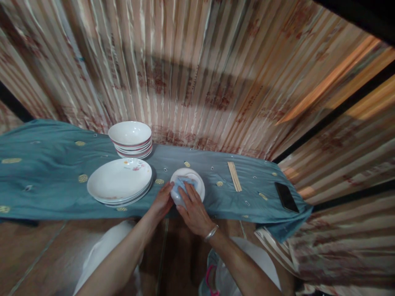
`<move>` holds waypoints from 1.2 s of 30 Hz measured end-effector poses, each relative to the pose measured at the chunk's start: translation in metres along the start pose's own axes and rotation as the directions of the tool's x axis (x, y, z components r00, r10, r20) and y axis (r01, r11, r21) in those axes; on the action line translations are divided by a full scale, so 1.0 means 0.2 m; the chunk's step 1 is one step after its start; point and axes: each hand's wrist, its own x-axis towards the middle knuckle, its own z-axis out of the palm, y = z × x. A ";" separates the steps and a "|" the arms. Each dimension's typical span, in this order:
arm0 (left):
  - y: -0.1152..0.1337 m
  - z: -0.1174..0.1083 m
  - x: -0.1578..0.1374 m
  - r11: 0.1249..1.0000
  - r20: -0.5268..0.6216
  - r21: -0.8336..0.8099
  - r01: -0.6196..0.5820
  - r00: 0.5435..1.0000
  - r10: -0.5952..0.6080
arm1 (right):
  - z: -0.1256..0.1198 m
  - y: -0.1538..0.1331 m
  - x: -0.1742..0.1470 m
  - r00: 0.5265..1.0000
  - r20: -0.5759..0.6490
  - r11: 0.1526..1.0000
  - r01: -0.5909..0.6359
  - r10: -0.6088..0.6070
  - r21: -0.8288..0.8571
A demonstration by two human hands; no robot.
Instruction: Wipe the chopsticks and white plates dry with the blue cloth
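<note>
A small white bowl (178, 200) is at the front middle of the cloth-covered table, on or against a small white dish (201, 187); I cannot tell exactly how they meet. My left hand (163, 201) grips the bowl's left edge between thumb and fingers. Pressed into the bowl is a light blue cloth (182, 183), with my right hand (194, 209) closed over it. The right fingers hide part of the cloth and of the bowl's inside. A silver bangle is on my right wrist.
Left of the hands stand a stack of large white plates (120, 181) and, behind it, a stack of white bowls (131, 133). Wooden chopsticks (234, 176) and a black phone (286, 197) lie to the right. A patterned curtain (185, 74) hangs behind the table (61, 164).
</note>
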 end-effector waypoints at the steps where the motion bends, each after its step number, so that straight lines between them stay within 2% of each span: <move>1: 0.00 0.00 0.00 1.000 0.007 -0.004 -0.007 1.000 0.007 | 0.00 0.01 0.02 1.000 -0.010 1.000 -0.002 0.002 -0.003; 6: 0.01 0.01 -0.03 1.000 0.064 0.009 0.014 0.998 -0.015 | -0.02 0.07 0.12 0.993 -0.100 0.998 -0.062 0.061 -0.014; 11: 0.01 0.03 -0.04 1.000 0.064 0.010 0.009 0.998 -0.010 | -0.03 0.15 0.21 0.971 -0.177 0.986 -0.164 0.163 0.006; 15: 0.01 0.03 -0.05 1.000 0.034 0.017 0.014 0.999 -0.014 | -0.01 0.21 0.22 0.953 -0.203 0.974 -0.216 0.226 0.072; 19: 0.02 0.03 -0.06 0.999 0.043 0.031 0.016 0.999 -0.017 | 0.00 0.26 0.19 0.939 -0.198 0.956 -0.260 0.283 0.135; 28: 0.02 0.02 -0.05 0.999 0.013 0.030 0.028 1.000 -0.028 | 0.04 0.36 0.05 0.876 -0.140 0.871 -0.418 0.462 0.260; 36: 0.01 0.01 -0.02 0.999 -0.033 0.010 0.040 0.999 -0.039 | 0.05 0.31 -0.12 0.853 -0.083 0.833 -0.475 0.515 0.284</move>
